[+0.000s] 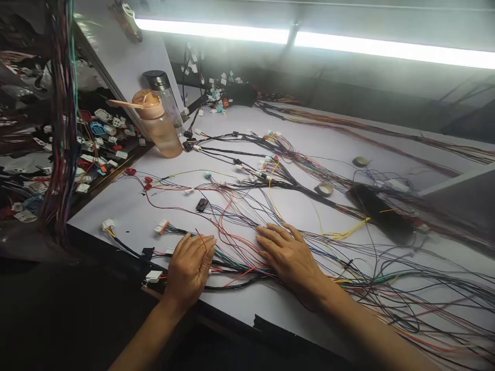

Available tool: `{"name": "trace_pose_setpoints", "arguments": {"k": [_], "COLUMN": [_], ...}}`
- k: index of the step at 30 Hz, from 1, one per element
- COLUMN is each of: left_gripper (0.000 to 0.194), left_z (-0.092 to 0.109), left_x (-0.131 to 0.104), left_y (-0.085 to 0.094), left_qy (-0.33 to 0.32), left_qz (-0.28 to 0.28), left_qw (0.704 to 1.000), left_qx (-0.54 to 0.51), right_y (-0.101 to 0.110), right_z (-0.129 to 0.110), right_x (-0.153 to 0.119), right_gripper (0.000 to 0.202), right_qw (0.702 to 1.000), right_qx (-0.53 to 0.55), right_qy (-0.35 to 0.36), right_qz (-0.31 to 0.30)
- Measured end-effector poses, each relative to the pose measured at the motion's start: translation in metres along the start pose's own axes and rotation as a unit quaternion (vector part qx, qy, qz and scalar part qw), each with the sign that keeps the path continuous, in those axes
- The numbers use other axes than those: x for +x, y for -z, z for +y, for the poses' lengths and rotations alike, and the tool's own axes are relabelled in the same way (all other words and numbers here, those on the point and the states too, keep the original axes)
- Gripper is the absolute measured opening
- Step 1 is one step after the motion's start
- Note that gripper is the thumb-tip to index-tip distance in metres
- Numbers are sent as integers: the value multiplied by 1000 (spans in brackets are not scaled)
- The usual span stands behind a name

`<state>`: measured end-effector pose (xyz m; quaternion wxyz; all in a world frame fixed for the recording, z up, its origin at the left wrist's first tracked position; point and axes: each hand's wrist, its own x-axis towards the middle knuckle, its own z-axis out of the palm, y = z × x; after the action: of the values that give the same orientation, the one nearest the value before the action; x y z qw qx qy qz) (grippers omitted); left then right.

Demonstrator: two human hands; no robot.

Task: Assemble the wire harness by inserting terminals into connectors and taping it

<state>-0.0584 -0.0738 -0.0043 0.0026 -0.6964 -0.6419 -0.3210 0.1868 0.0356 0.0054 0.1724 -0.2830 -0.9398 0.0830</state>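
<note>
1. From where I stand, the person's left hand [191, 268] rests palm down near the table's front edge, fingers together and bent over the wires [235, 265]; a thin dark red wire [202, 241] shows against its fingers. I cannot tell whether it grips anything underneath.
2. The right hand [288, 255] lies palm down on the same spread of wires, farther to the right, its fingers extended and loosely parted, not clenched.
3. Those wires run across the white table [278, 309], passing between the 2 hands and fanning out under the right forearm toward the right side.
4. Just left of the left hand sits a white connector [153, 276] at the table edge; a white and orange connector [161, 226] lies a little beyond that hand.
5. A black connector [201, 205] lies farther back, and yellow wires [348, 232] stretch out to the right of the right hand.
6. Behind them a black-wrapped harness [297, 188] crosses the table, with 2 tape rolls [325, 192] nearby.
7. At the back left, a peach bottle [162, 134] stands in front of a clear bottle [172, 103] with a dark lid.
8. A hanging wire bundle [62, 129] drops at far left, before heaped loose connectors [102, 129].
</note>
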Motion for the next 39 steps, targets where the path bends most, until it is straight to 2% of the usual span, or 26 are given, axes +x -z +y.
{"name": "trace_pose_setpoints", "arguments": {"k": [5, 13, 19, 23, 27, 30, 33, 39], "left_gripper": [25, 30, 30, 28, 32, 32, 29, 28], "left_z": [-3, -1, -4, -5, -3, 1, 3, 5], "left_x": [-2, 4, 6, 5, 5, 5, 5, 5], "left_y": [-3, -3, -8, -9, -7, -5, -4, -3], "left_qy": [-1, -50, -95, -98, -113, -119, -111, -95], "left_qz": [-7, -41, -74, -61, -89, -111, -104, -102], "left_qw": [1000, 998, 993, 993, 989, 986, 988, 990], "left_qx": [-18, 5, 14, 6, 15, 26, 30, 14], "right_y": [5, -7, -1, 4, 2, -3, -9, -14], "right_z": [-13, -31, -26, -23, -30, -39, -44, -41], "right_x": [9, 13, 0, -3, 9, 21, 30, 23], "right_gripper": [14, 14, 16, 14, 15, 15, 15, 13], "right_qw": [998, 1000, 998, 997, 997, 995, 991, 978], "right_qx": [42, 23, 27, 34, 46, 48, 51, 145], "right_qy": [-15, -18, -47, -59, -52, -70, -90, -125], "right_qz": [34, -1, -25, -29, -28, -51, -83, -76]}}
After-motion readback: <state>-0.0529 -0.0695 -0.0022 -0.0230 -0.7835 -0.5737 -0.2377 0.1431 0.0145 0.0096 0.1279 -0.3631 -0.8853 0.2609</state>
